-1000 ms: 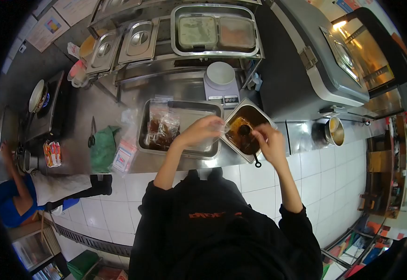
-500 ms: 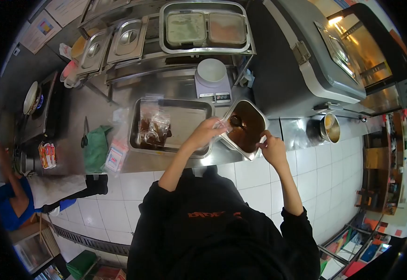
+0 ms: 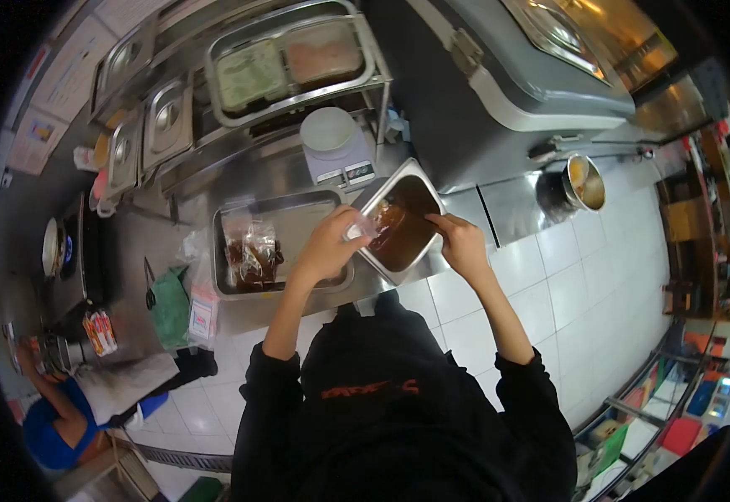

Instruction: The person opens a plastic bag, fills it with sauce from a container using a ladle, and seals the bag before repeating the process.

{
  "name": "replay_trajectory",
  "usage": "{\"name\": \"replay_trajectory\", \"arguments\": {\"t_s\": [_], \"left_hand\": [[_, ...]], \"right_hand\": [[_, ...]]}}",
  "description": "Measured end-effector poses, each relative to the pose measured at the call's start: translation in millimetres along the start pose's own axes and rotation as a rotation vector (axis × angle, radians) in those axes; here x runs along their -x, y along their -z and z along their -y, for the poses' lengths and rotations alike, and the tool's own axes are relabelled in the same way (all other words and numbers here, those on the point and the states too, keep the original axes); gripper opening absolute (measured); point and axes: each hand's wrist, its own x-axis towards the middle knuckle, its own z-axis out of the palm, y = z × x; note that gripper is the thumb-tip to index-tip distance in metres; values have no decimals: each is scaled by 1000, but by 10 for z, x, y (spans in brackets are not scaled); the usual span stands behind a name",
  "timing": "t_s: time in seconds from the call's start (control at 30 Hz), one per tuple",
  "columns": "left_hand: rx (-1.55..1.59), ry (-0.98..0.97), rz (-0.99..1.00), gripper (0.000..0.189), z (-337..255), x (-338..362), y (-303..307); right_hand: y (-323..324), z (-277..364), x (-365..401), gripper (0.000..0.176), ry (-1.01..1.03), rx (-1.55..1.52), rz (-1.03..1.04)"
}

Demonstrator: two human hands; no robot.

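Note:
A deep steel pan (image 3: 403, 272) with dark brown sauce stands at the counter's front edge. Over its left rim, my left hand (image 3: 329, 247) is closed on a clear plastic bag (image 3: 367, 226). My right hand (image 3: 463, 247) is pinched at the pan's right rim; what its fingers hold is hidden. Inside the pan, near the bag, shows a shiny reddish-brown patch whose kind I cannot make out. Left of the pan is a shallow steel tray (image 3: 302, 199), where filled clear bags of brown sauce (image 3: 252, 251) lie at its left end.
Behind the tray stands a kitchen scale (image 3: 337, 167) with a white bowl (image 3: 327, 130). A green cloth (image 3: 170, 309), scissors (image 3: 149, 289) and a plastic packet (image 3: 203, 318) lie to the left. A metal bowl (image 3: 584, 184) sits at right. A co-worker in blue (image 3: 64, 422) is at far left.
My head view has turned and shifted. The bag in my left hand now reaches further over the pan, and my right hand has moved slightly inward at the rim.

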Motion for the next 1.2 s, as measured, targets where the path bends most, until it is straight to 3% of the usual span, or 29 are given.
{"name": "replay_trajectory", "arguments": {"t_s": [0.03, 0.1, 0.2, 0.27, 0.4, 0.53, 0.63, 0.77, 0.83, 0.9, 0.97, 1.03, 1.13, 1.17, 1.2], "left_hand": [[-6, -5, 23, 23, 32, -12, 9], [44, 28, 56, 26, 62, -56, 40], [47, 54, 67, 27, -18, -94, 60], [4, 104, 61, 19, -71, -112, 79], [-65, 94, 109, 20, -88, -143, 117], [-57, 24, 103, 23, -73, -145, 99], [-78, 2, 104, 22, -59, -162, 104], [-97, 35, 86, 22, -61, -180, 125], [-93, 22, 77, 21, -48, -177, 122], [-123, 16, 77, 21, -22, -173, 116], [-108, 20, 76, 21, -50, -167, 116], [-94, 19, 70, 21, -61, -179, 115], [-86, -9, 56, 22, -69, -173, 103], [-90, 29, 61, 21, -95, -166, 99], [-93, 66, 70, 19, -108, -158, 88]], "right_hand": [[-22, 30, 8, 40, -21, -3, -12], [-66, 90, -3, 37, 184, 43, -89], [-82, 160, 46, 35, 292, 111, -58], [-88, 100, 142, 34, 314, 133, -21], [49, -82, 158, 31, 366, 181, 40], [29, -18, -75, 30, 432, 200, -151], [-78, -32, -35, 29, 497, 228, -59], [9, -270, 121, 27, 451, 217, 115], [55, -250, 48, 27, 447, 214, 74], [27, -154, -70, 26, 386, 240, -164], [-6, -147, -88, 29, 388, 259, -150], [-32, -205, -18, 34, 393, 277, 88], [91, -302, 40, 33, 431, 250, 215], [81, -291, 11, 33, 432, 247, 220], [88, -243, -77, 30, 426, 235, 68]]}}
